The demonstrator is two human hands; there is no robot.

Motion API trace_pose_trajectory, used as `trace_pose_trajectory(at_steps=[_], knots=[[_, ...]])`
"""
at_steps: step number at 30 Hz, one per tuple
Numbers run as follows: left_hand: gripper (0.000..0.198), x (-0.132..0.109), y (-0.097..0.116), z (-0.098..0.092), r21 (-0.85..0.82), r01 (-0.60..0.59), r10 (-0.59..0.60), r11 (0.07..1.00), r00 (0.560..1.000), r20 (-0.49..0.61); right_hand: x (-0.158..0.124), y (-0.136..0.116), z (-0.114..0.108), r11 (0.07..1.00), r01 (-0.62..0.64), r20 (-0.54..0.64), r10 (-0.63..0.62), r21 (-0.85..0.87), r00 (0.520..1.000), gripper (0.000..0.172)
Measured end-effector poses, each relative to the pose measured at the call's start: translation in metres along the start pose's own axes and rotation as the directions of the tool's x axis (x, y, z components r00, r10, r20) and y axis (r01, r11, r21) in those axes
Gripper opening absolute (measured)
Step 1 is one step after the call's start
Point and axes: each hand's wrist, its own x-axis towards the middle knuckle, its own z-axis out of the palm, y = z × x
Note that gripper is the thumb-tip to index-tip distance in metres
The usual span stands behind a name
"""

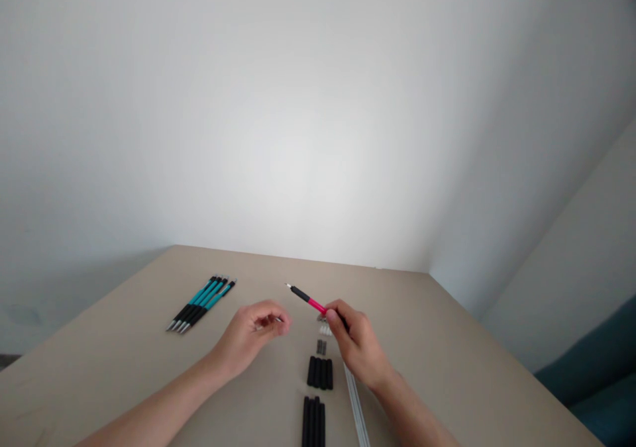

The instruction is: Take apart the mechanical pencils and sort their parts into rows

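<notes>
My right hand [356, 343] is closed round a pink pen with a black grip [305, 297], its metal tip pointing up and to the left. My left hand [256, 334] hovers just left of it, fingers curled in a pinch on a small part I cannot make out. Several teal and black pens [201, 303] lie side by side on the table's left. In front of my hands lie rows of pen parts: short black grips [319, 373], longer black tubes [313, 422], small dark pieces [321, 347] and small pale pieces [324, 330].
The beige table [447, 354] stands in a corner of white walls. Thin white refills [356, 404] lie under my right wrist. A dark blue seat [603, 381] shows at the lower right, past the table's edge.
</notes>
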Motion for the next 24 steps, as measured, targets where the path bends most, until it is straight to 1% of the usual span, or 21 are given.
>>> trace_pose_trajectory(at_steps=[2, 5, 7, 9, 11, 12, 13, 15, 17, 19, 21, 24], knots=[[0.023, -0.001, 0.004, 0.004, -0.162, 0.002, 0.004, 0.987, 0.999, 0.035, -0.001, -0.005, 0.003, 1.0, 0.012, 0.055, -0.012, 0.001, 0.998, 0.031], [0.027, -0.002, 0.006, 0.009, -0.322, 0.07, -0.049, 0.944, 0.996, 0.074, -0.003, -0.011, 0.007, 0.999, 0.043, 0.139, -0.045, 0.013, 0.989, 0.031], [0.032, -0.001, 0.005, 0.011, -0.399, 0.105, -0.086, 0.911, 0.994, 0.067, -0.004, -0.012, 0.009, 0.997, 0.078, 0.192, -0.082, 0.028, 0.978, 0.035], [0.036, -0.001, 0.005, 0.011, -0.438, 0.127, -0.125, 0.89, 0.992, 0.034, -0.005, -0.011, 0.009, 0.994, 0.101, 0.218, -0.11, 0.053, 0.97, 0.04], [0.04, -0.001, 0.006, 0.011, -0.439, 0.156, -0.161, 0.885, 0.987, 0.027, -0.005, -0.009, 0.009, 0.992, 0.089, 0.188, -0.105, 0.09, 0.977, 0.038], [0.043, -0.001, 0.007, 0.01, -0.425, 0.176, -0.172, 0.888, 0.984, 0.05, -0.005, -0.009, 0.008, 0.991, 0.078, 0.156, -0.095, 0.112, 0.983, 0.034], [0.046, -0.001, 0.007, 0.01, -0.4, 0.197, -0.175, 0.895, 0.98, 0.092, -0.005, -0.009, 0.008, 0.988, 0.074, 0.123, -0.091, 0.134, 0.988, 0.031], [0.053, -0.003, 0.007, 0.012, -0.324, 0.221, -0.167, 0.92, 0.968, 0.188, -0.006, -0.011, 0.009, 0.978, 0.11, 0.089, -0.127, 0.177, 0.988, 0.031], [0.057, -0.004, 0.005, 0.015, -0.245, 0.217, -0.155, 0.945, 0.956, 0.249, -0.007, -0.015, 0.011, 0.959, 0.183, 0.102, -0.208, 0.214, 0.973, 0.034], [0.059, -0.006, 0.003, 0.018, -0.206, 0.195, -0.134, 0.959, 0.952, 0.276, -0.008, -0.019, 0.015, 0.938, 0.24, 0.128, -0.278, 0.248, 0.952, 0.036], [0.059, -0.008, 0.001, 0.02, -0.212, 0.178, -0.11, 0.961, 0.949, 0.297, -0.008, -0.021, 0.019, 0.928, 0.258, 0.138, -0.302, 0.27, 0.943, 0.036], [0.06, -0.009, 0.0, 0.021, -0.237, 0.176, -0.092, 0.956, 0.94, 0.328, -0.009, -0.021, 0.023, 0.928, 0.255, 0.133, -0.298, 0.27, 0.945, 0.029]])
